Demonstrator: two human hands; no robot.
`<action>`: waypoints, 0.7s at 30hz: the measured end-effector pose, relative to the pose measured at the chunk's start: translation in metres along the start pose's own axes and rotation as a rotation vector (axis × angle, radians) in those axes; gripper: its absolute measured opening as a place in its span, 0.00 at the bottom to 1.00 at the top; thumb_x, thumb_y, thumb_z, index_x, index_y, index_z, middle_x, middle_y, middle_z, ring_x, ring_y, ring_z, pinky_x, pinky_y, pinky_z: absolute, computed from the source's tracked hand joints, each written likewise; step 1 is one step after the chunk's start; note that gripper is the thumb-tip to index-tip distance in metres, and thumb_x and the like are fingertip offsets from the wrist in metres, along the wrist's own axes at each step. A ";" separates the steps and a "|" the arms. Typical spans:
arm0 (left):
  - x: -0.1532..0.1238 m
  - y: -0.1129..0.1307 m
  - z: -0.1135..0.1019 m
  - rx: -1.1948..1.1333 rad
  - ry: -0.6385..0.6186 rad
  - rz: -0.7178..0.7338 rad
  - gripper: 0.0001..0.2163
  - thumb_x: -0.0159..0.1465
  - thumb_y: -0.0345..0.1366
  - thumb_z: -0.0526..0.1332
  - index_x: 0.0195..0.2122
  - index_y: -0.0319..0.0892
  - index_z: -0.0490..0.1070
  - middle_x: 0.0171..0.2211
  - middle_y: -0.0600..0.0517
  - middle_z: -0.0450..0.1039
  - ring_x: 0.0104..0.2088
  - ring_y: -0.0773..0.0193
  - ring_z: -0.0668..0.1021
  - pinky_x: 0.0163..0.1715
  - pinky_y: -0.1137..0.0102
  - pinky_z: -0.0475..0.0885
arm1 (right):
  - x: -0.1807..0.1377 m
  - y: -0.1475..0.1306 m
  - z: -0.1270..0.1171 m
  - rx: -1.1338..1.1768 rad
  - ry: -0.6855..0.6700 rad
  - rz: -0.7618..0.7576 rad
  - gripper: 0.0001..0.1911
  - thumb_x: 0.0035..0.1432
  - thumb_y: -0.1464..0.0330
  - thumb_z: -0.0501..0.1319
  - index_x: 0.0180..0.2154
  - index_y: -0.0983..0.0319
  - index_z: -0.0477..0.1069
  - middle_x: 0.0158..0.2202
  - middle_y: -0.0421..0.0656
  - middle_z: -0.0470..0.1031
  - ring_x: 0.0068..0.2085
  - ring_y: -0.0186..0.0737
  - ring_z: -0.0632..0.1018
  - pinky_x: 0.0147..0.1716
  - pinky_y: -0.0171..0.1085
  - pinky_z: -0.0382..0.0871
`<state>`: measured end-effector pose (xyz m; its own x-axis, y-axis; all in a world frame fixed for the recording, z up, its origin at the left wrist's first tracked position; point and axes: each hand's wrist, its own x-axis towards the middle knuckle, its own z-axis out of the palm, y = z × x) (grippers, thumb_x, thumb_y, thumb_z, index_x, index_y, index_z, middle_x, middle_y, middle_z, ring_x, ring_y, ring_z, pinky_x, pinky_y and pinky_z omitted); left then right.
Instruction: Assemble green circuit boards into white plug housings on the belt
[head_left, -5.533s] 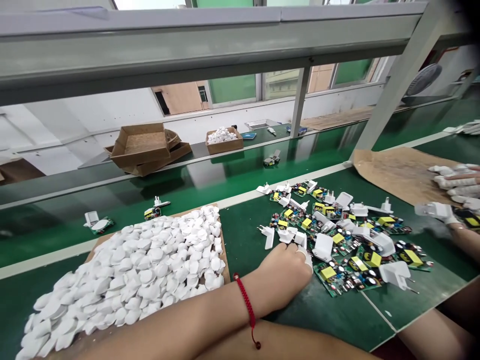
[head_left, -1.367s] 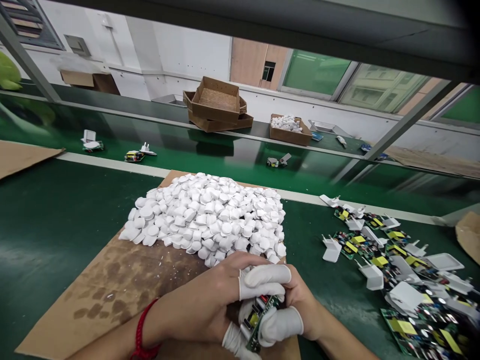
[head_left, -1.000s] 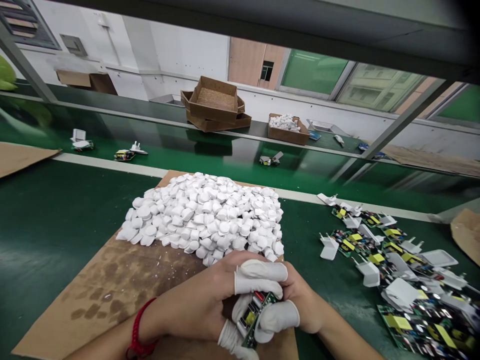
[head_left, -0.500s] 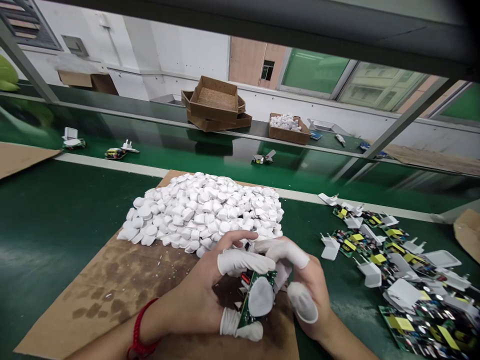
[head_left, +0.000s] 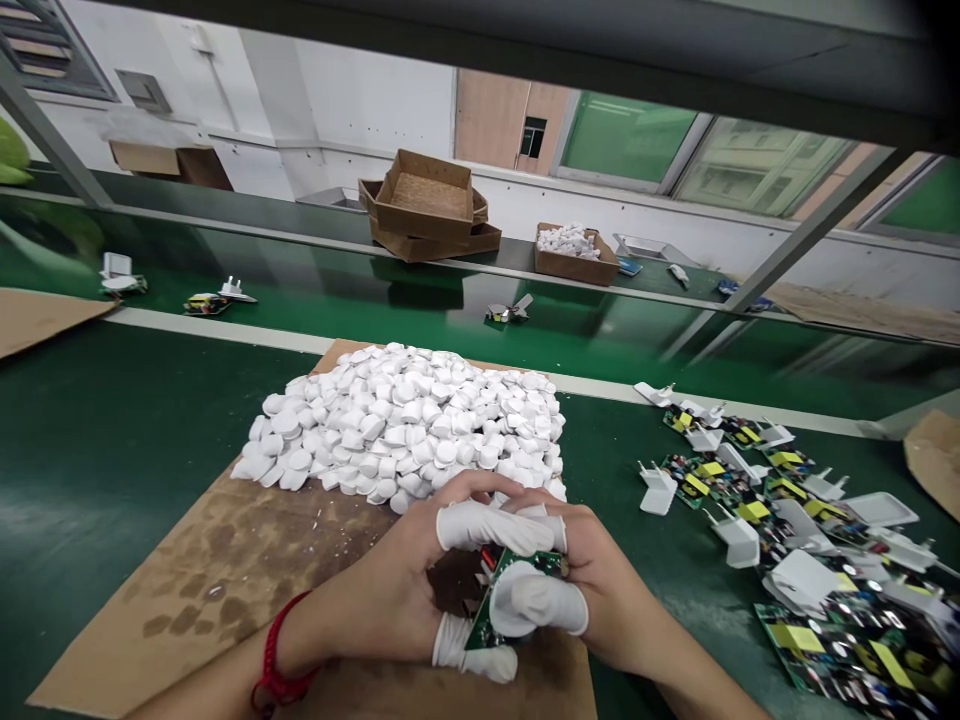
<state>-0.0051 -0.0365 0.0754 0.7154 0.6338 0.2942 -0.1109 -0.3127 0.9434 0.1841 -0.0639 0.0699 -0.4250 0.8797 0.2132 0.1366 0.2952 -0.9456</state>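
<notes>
Finger cots cover several fingertips of both hands. A green circuit board (head_left: pixel 482 622) is tilted over the cardboard, gripped by my left hand (head_left: pixel 390 585) between thumb and fingers. On the board's face lies a round white pad (head_left: pixel 504 600). The thumb of my right hand (head_left: pixel 600 575) presses on this pad, while its other fingers curl behind the board's upper edge, partly hidden. Just beyond my hands is a heap of small white pads (head_left: pixel 412 420) on the brown cardboard sheet (head_left: pixel 247 570).
Circuit boards with white plug housings (head_left: pixel 806 580) crowd the bench at right. Behind a pale rail, a green conveyor belt (head_left: pixel 315 325) carries several more boards. A shelf beyond holds stacked cardboard trays (head_left: pixel 424 200) and a box of white parts (head_left: pixel 574 255).
My right thumb has come in from the right onto the round white pad, and the right fingers have closed around the board. Boards on the conveyor have shifted left.
</notes>
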 end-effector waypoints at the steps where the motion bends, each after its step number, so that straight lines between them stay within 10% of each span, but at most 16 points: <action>1: 0.000 0.000 -0.001 -0.007 -0.015 0.008 0.29 0.47 0.34 0.75 0.49 0.55 0.70 0.53 0.51 0.62 0.53 0.51 0.72 0.56 0.56 0.68 | 0.001 -0.001 0.000 0.020 -0.012 0.002 0.22 0.55 0.48 0.59 0.29 0.61 0.75 0.30 0.43 0.73 0.35 0.41 0.73 0.37 0.38 0.63; 14: 0.001 -0.007 0.000 -0.106 -0.044 -0.004 0.34 0.43 0.34 0.77 0.52 0.56 0.70 0.55 0.49 0.63 0.55 0.50 0.71 0.53 0.62 0.70 | 0.006 -0.004 -0.004 0.221 -0.151 0.006 0.25 0.58 0.49 0.54 0.20 0.61 0.65 0.21 0.39 0.63 0.25 0.34 0.64 0.28 0.35 0.60; 21: 0.004 -0.001 0.009 -0.456 0.079 -0.067 0.34 0.40 0.26 0.78 0.48 0.56 0.74 0.44 0.55 0.71 0.41 0.66 0.77 0.42 0.77 0.74 | 0.005 0.002 0.003 0.173 -0.044 -0.057 0.23 0.59 0.52 0.56 0.22 0.62 0.70 0.23 0.40 0.65 0.27 0.35 0.67 0.30 0.35 0.60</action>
<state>0.0046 -0.0402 0.0746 0.6787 0.6993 0.2243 -0.3709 0.0628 0.9266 0.1796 -0.0605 0.0687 -0.4667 0.8451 0.2607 -0.0433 0.2726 -0.9612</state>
